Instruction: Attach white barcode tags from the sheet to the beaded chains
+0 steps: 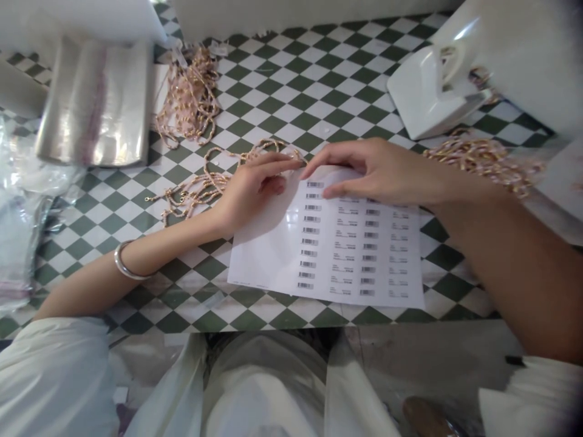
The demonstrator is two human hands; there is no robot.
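A white sheet of barcode labels point(273, 261) lies near the table's front edge, its left part bare of printing. Over its upper left corner is my left hand point(255, 188), fingers stretched to the right and thumb bent apart below. My right hand point(364, 170) rests across the sheet's top, index finger and thumb apart, the index tip beside the left column of barcodes. The fingertips of both hands nearly meet. Pink and gold beaded strands point(200, 188) lie behind and left of my left hand; some pass close to its fingertips, where contact is unclear.
Another bundle of beaded strands point(194, 97) with tags lies at the back left, beside a stack of clear plastic bags point(91, 109). More strands point(485, 159) are under my right forearm. A white holder point(419, 97) stands at the back right. Loose plastic bags point(18, 243) cover the left edge.
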